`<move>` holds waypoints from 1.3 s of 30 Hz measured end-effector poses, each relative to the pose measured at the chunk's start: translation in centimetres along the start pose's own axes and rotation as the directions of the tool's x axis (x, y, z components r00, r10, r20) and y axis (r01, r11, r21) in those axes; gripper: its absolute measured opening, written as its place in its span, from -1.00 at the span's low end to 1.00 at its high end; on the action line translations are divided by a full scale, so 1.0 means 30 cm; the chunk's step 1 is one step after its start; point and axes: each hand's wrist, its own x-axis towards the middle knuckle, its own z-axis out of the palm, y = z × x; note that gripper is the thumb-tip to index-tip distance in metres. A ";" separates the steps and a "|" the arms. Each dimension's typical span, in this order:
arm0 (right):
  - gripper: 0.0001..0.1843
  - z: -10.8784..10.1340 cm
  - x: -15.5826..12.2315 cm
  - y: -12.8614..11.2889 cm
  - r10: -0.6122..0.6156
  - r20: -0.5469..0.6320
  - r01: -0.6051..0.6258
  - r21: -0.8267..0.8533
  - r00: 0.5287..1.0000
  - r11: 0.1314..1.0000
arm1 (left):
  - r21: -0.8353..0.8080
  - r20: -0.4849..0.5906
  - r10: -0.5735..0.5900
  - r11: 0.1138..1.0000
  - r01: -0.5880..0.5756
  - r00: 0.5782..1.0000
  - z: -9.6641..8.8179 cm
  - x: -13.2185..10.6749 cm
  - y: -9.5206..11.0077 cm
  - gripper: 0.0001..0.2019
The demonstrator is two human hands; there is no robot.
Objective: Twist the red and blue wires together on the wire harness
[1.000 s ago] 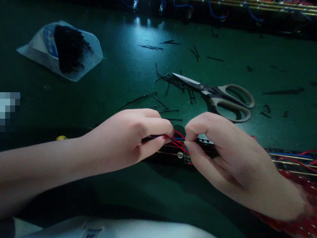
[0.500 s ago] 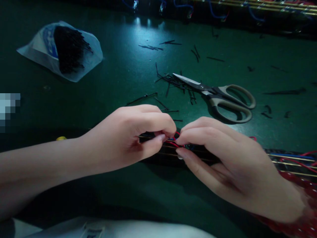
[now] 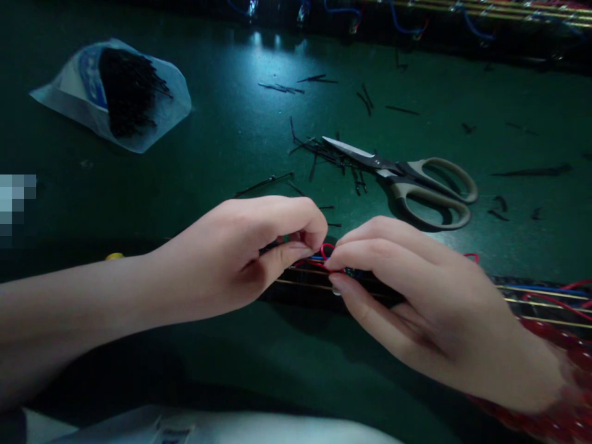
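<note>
Red wire is looping between the fingertips of both hands, just above a dark strip. The left hand is holding its thumb and forefinger narrow, the tips nearly meeting beside the loop; whether they are gripping the wire, I cannot tell. The right hand is reaching the loop's other side with fingers narrow, the thumb slightly apart from the forefinger; a firm pinch is not showing clearly. Brass rods and blue wire are running along the strip, and a pale disc is peeking out beneath the right thumb. Red beads are circling the right wrist. A yellow piece is showing past the left forearm. Beyond the hands, scissors are lying on the green counter, pointing left over black ties. Farther left, a clear bag is holding many more. Along the far edge, another strip is carrying wires and rods.
</note>
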 end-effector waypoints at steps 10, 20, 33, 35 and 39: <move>-0.88 0.006 0.005 0.001 0.052 -0.012 -0.053 -0.016 0.999 0.998 | 0.041 0.022 -0.052 0.998 0.051 0.998 -0.005 0.000 0.001 -0.84; -0.89 0.004 0.014 -0.001 0.066 0.025 -0.065 -0.013 0.998 0.998 | 0.086 0.102 0.062 0.994 -0.071 0.993 -0.004 0.001 0.014 -0.86; -0.87 0.000 0.006 0.001 0.051 0.030 -0.049 -0.052 0.998 0.997 | 0.101 0.077 0.074 0.992 -0.082 0.994 -0.005 -0.005 0.002 -0.88; -0.86 0.001 0.005 0.002 0.055 0.021 -0.054 -0.056 0.998 0.997 | 0.082 0.054 0.050 0.995 -0.054 0.997 -0.008 -0.006 0.000 -0.88; -0.84 0.007 0.005 0.005 0.084 0.015 -0.083 -0.066 0.996 0.994 | 0.077 0.020 0.024 0.997 -0.026 1.000 -0.005 -0.007 -0.001 -0.88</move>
